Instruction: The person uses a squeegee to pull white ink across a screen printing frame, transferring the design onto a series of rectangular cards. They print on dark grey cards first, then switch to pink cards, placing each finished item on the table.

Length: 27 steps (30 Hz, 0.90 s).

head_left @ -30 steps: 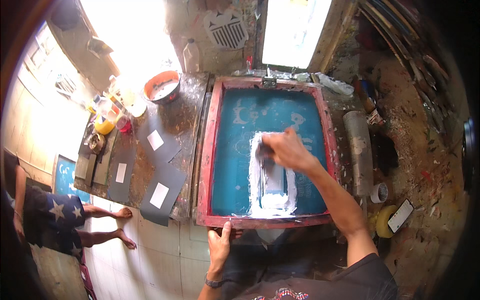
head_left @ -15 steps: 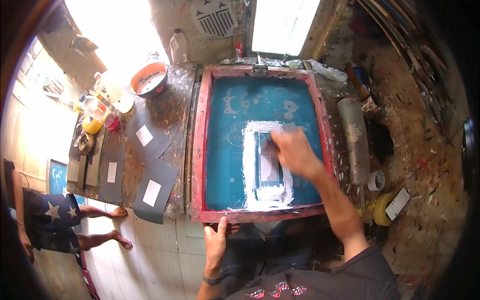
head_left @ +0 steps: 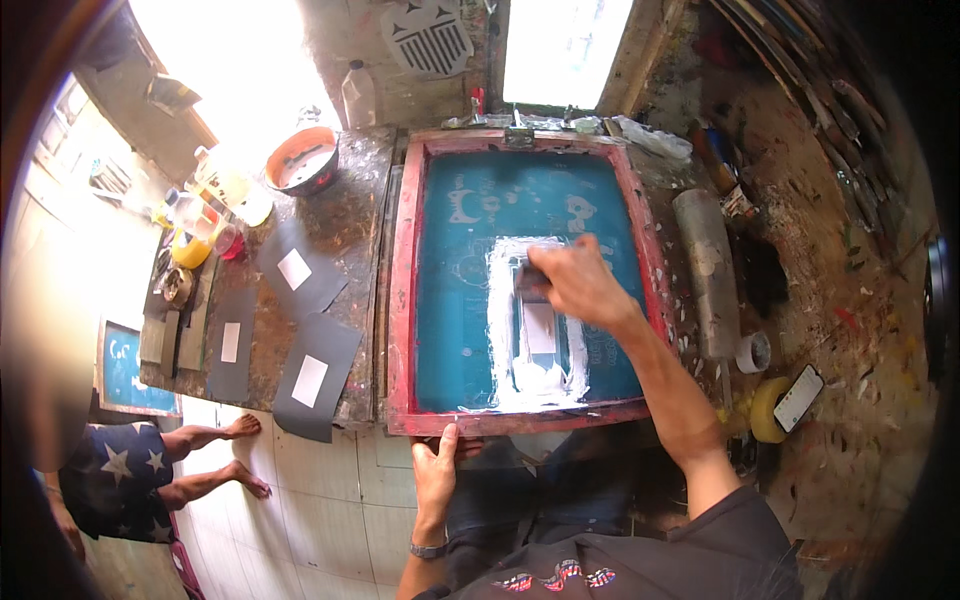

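Note:
A silk-screen printing frame (head_left: 402, 290) with a reddish wooden rim and blue mesh lies in front of me. Thick white ink (head_left: 501, 340) makes a rough rectangle on the mesh around a pale rectangular patch (head_left: 539, 330). My right hand (head_left: 585, 285) is closed around a dark squeegee (head_left: 532, 280), mostly hidden under the fingers, at the upper part of that rectangle. With thumb on top and fingers beneath, my left hand (head_left: 436, 478) grips the frame's near edge, left of its middle.
Dark grey sheets with white rectangles (head_left: 310, 382) lie on the bench to the left, below an orange bowl (head_left: 302, 160) and several bottles. On the right are a grey cylinder (head_left: 705, 270), a yellow tape roll (head_left: 768, 408) and a phone (head_left: 799, 398). Another person's legs (head_left: 205, 437) show at left.
My right hand and the squeegee have moved slightly away from me and left over the mesh. My left hand keeps its grip. The person at left has shifted toward the right.

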Each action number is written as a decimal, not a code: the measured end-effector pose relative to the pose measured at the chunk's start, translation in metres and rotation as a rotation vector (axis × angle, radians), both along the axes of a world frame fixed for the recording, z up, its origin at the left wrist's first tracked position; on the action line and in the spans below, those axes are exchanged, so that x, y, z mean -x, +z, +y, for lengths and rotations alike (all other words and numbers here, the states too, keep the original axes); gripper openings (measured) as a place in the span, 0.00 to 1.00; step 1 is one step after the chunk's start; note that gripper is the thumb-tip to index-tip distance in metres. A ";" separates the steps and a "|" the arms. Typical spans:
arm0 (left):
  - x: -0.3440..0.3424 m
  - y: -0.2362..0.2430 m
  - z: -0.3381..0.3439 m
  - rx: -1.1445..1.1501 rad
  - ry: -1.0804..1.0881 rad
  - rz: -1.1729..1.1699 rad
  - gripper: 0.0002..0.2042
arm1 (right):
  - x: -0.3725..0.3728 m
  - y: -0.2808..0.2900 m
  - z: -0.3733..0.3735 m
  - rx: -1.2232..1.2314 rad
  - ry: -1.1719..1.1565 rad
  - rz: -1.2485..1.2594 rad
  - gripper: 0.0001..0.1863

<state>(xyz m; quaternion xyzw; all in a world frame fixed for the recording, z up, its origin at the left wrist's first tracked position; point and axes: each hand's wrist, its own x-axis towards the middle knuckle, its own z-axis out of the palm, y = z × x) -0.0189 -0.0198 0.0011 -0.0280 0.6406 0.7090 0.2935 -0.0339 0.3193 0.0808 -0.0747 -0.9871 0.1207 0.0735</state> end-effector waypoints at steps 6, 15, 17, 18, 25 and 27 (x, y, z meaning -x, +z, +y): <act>-0.007 -0.015 -0.008 0.044 0.046 0.013 0.19 | -0.094 0.001 -0.089 0.003 0.082 -0.167 0.17; -0.002 0.073 -0.001 -0.166 0.058 0.281 0.25 | -0.110 0.050 -0.126 -0.317 -0.186 0.380 0.14; 0.020 0.093 0.008 -0.077 -0.007 0.572 0.28 | -0.104 0.103 -0.116 -0.347 -0.188 0.457 0.17; 0.021 0.116 0.019 -0.143 0.010 0.566 0.28 | -0.094 0.122 -0.102 -0.344 -0.186 0.465 0.19; 0.028 0.027 0.110 0.789 -0.148 1.202 0.33 | -0.004 0.263 -0.036 -0.233 -0.192 0.612 0.28; 0.012 -0.014 0.091 0.859 -0.247 1.130 0.27 | 0.009 0.292 -0.019 -0.200 -0.217 0.505 0.32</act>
